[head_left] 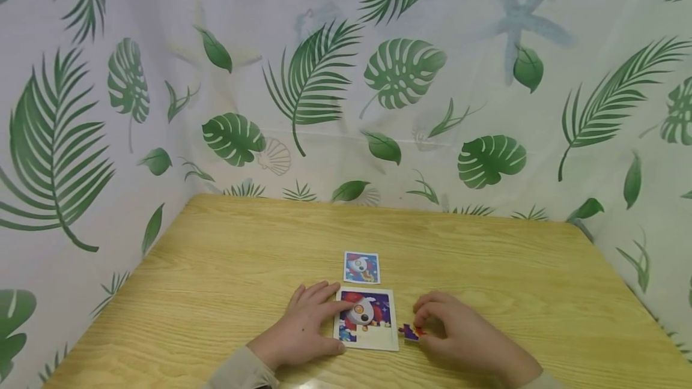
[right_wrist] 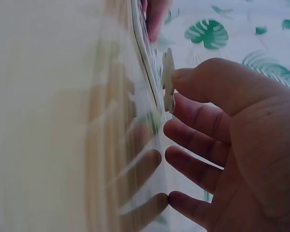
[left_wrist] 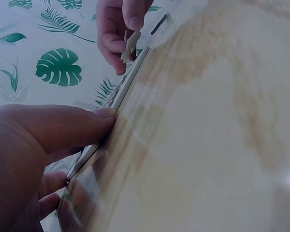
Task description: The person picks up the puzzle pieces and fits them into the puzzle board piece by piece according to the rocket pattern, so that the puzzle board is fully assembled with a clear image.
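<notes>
A framed jigsaw puzzle [head_left: 385, 343] lies on the table, showing a rocket picture with a pale bare area at its lower right. My left hand [head_left: 308, 324] rests at its left side, the index finger reaching over the picture and the thumb by the lower left corner. In the left wrist view, that thumb [left_wrist: 82, 123] touches the frame's edge. Just right of the frame, my right hand [head_left: 459, 332] pinches a purple and orange puzzle piece [head_left: 409, 332] between thumb and finger. The right wrist view shows this piece [right_wrist: 168, 79] tilted on edge, its pale side visible.
A small picture card [head_left: 361, 268] with a similar rocket lies just beyond the puzzle. The wood-grain table [head_left: 243, 245] meets a leaf-patterned curtain [head_left: 324, 167] at the back and sides.
</notes>
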The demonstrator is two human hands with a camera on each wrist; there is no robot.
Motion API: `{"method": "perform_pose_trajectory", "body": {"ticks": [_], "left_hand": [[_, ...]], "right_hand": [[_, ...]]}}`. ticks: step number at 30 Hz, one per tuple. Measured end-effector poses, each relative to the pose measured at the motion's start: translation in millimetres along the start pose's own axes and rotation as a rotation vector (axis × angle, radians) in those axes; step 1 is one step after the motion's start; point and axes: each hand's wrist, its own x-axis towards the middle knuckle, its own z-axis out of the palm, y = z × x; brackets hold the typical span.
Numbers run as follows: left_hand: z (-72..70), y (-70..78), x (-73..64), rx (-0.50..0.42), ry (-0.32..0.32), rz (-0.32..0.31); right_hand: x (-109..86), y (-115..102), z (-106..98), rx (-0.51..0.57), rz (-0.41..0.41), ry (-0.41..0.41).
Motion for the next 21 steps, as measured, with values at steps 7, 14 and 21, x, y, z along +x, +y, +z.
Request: {"method": "perform_pose_trajectory", "body": {"ticks": [7,14,21], "left_hand": [[0.0,0.7,-0.7,0.013,-0.004,-0.006],[0.3,1.2,-0.8,0.01,-0.003,-0.008],[-0.9,0.9,-0.7,-0.001,-0.006,0.0]], "right_hand": [[18.7,-24.2,14.5,0.023,-0.026,-0.029],[31.2,-41.2,23.1,0.012,-0.055,-0.02],[38.9,-52.3,26.8,-0.025,-0.055,-0.017]]}}
